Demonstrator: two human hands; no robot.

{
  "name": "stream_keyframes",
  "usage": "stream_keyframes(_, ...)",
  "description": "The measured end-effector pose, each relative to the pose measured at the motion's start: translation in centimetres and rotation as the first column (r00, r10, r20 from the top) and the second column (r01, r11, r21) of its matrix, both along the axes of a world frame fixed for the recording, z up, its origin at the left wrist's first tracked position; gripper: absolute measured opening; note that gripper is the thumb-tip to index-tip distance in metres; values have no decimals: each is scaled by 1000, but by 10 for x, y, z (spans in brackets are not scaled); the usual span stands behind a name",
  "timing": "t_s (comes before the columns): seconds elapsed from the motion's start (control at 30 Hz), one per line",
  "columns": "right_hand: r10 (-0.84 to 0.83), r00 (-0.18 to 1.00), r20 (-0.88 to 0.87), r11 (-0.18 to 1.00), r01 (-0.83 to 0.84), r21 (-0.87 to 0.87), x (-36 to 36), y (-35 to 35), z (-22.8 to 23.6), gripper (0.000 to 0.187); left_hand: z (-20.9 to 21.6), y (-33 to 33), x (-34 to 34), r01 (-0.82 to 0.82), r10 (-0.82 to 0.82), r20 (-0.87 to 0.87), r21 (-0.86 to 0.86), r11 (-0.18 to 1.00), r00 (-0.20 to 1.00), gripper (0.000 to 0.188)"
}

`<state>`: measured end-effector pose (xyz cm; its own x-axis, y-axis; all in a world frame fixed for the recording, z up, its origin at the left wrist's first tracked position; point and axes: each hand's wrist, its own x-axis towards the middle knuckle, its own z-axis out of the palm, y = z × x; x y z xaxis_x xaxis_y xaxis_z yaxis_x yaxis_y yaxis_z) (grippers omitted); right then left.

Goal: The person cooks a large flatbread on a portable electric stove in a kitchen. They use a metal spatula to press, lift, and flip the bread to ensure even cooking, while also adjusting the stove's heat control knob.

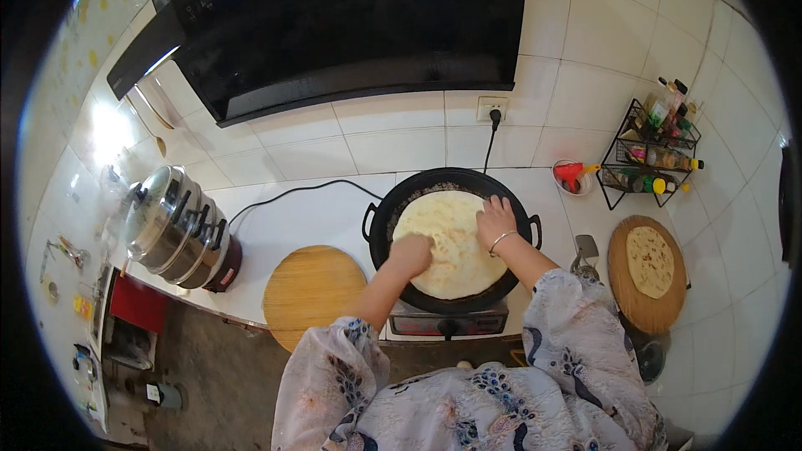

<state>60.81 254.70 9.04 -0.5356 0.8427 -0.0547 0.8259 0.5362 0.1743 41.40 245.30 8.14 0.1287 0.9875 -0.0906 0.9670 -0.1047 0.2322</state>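
Note:
A large pale flatbread (447, 276) lies in a black two-handled wok (403, 194), its surface uneven and yellowish in the middle. My left hand (412, 255) is closed on the bread left of its centre, with the fingertips hidden beneath the knuckles. At the bread's upper right edge rests my right hand (496, 221), its fingers stretched and a little apart, touching the bread and the rim side. A bracelet circles the right wrist. Beneath the wok stands a gas stove (468, 323) with a dark knob in front.
To the left are a round wooden board (309, 292) and a tall stacked steamer (180, 225). On the right, another board (668, 313) bears a browned flatbread (650, 263), beside a metal spatula (586, 250). Behind are a bottle rack (643, 150), a red funnel (570, 174) and a range hood (351, 42).

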Motion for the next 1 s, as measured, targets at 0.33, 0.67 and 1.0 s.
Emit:
stream_keyframes(0.33,49,963,266,955,33,-294,7,-14,4,21,-17,29,-12,-103,102,-326,12,995,940,16)
stream_keyframes(0.67,-4,997,80,985,18,-174,21,-9,11,51,31,3,-18,-35,55,-182,111,993,982,23)
stream_keyframes(1.0,193,865,463,911,17,-411,-5,-33,45,47,6,-12,2,-70,16,-329,-152,986,944,28)
